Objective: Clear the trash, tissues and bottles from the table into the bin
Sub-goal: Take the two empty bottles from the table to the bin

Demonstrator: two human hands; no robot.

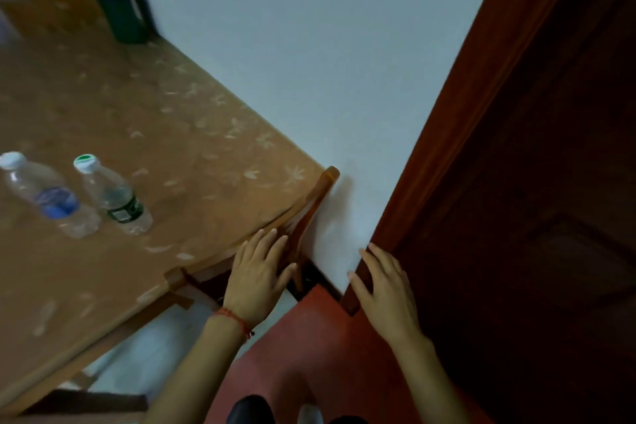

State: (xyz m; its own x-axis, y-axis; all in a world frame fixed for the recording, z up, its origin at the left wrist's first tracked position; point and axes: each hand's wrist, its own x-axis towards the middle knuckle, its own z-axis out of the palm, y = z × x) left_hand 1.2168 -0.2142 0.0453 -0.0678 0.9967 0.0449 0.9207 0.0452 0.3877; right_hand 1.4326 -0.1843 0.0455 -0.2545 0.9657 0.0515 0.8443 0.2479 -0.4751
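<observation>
Two bottles (79, 196) are left standing on the table (206, 134); no bin is seen, so clearing seems unfinished. Nothing is held: left hand (256, 274) and right hand (385, 289) are kept flat, fingers straight

The counter (144, 134) is showing a tan-brown cover scattered with pale leaf shapes. One clear bottle (48, 196) is wearing a white cap and a blue label; the other clear bottle (115, 198) is wearing a green-topped white cap and a dark green label. A dark green jug (120, 7) is standing against the pale blue-white wall (309, 62). The door (533, 165) is showing dark reddish brown, the floor (309, 348) red. A red string bracelet (234, 318) is circling the left wrist.
</observation>
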